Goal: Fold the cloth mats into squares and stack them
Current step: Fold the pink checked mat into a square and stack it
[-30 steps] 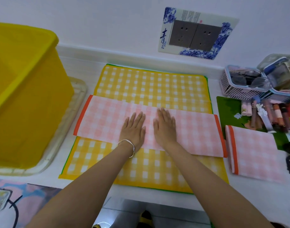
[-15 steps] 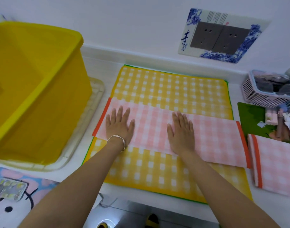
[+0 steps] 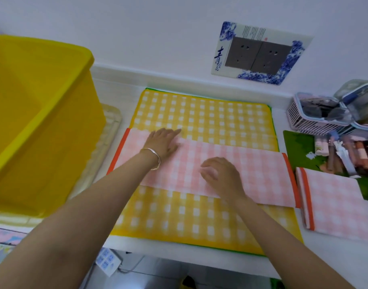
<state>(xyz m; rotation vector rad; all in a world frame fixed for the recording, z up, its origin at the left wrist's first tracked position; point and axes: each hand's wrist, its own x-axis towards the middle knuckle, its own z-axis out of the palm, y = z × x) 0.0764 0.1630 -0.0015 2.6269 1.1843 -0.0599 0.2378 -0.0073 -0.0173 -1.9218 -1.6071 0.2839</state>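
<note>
Head view gives me a pink checked cloth mat [image 3: 252, 174], soft woven fabric folded into a long strip with orange bands at both short ends. It lies across a larger yellow checked mat [image 3: 199, 113] with a green edge. The left hand [image 3: 164, 140] lies flat on the strip's far left part, fingers straight, gripping nothing; a thin metal bangle [image 3: 154, 158] circles the wrist. The right hand [image 3: 222, 176] sits mid-strip with fingers bent, but blur stops me telling whether it pinches the cloth. A second pink mat [image 3: 335, 201], folded square, lies just right of the strip. A glossy yellow plastic tub [image 3: 43, 122] stands left, cut off by the frame. I see a white tabletop [image 3: 199, 260], a white wall and a grey double socket [image 3: 260, 55] in a blue-patterned surround.
</note>
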